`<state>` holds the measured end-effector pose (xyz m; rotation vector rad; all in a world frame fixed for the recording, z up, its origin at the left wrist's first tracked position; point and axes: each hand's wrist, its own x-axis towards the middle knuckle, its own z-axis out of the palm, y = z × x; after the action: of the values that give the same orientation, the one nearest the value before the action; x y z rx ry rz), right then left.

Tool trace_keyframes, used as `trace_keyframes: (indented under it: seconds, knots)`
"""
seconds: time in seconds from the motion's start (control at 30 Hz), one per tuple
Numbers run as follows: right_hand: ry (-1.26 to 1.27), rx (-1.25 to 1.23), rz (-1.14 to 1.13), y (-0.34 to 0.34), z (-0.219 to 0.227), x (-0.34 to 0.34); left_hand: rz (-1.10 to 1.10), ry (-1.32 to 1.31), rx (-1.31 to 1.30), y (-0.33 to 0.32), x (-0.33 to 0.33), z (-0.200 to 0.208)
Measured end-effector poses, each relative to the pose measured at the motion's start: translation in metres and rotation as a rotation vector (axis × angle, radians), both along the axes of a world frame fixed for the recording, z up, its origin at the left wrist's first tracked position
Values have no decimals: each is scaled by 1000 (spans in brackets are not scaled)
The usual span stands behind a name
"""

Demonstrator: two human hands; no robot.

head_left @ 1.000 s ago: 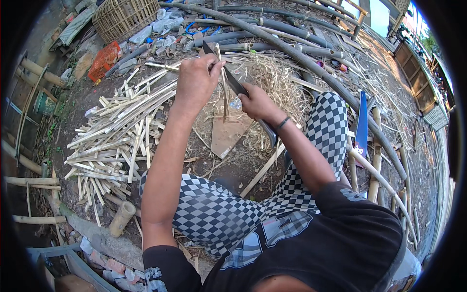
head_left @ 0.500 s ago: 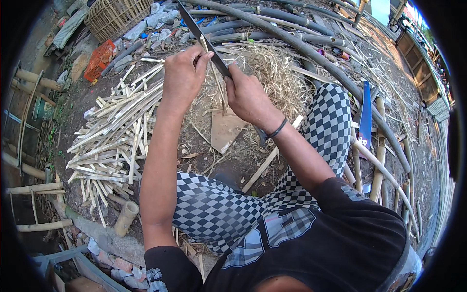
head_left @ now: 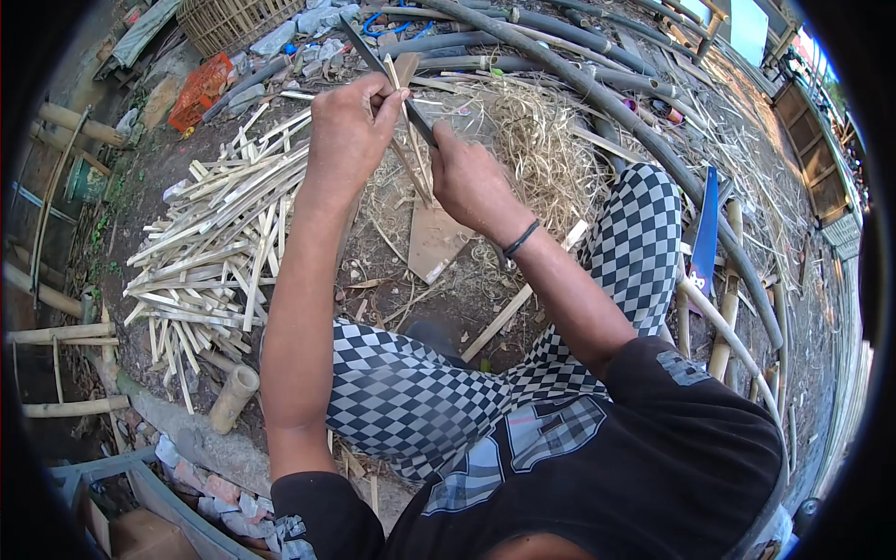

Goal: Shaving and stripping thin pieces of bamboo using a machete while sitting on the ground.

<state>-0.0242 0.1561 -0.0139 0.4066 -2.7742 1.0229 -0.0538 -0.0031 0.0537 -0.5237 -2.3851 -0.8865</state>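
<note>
My left hand (head_left: 347, 131) grips the upper part of a thin bamboo strip (head_left: 413, 149) that stands nearly upright in front of me. My right hand (head_left: 471, 179) is closed on the handle of a long dark knife (head_left: 383, 67), whose blade crosses the strip and points up to the left. The strip's lower end reaches down toward a flat wooden board (head_left: 436, 241) on the ground. A dark band sits on my right wrist. My knees in checkered trousers frame the board.
A pile of split bamboo sticks (head_left: 217, 245) lies to my left. Dry shavings (head_left: 532, 154) are heaped past the board. Long dark poles (head_left: 597, 93) curve across the back, a woven basket (head_left: 229, 21) stands top left, and a short bamboo stub (head_left: 233, 397) lies near my left knee.
Both hands have risen away from the board with the strip and knife. The blade now angles higher up to the left, crossing the strip near its top.
</note>
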Motion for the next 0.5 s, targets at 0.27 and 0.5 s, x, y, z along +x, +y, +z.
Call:
trace_keyframes:
  seconds: [0.27,0.5]
  knots:
    - [-284,109,-13,17,-144,-32,1,-29,33,1,-6,2]
    - [-150,-14,-13,-20,-65,-11,47,-31,-15,-19,-5,1]
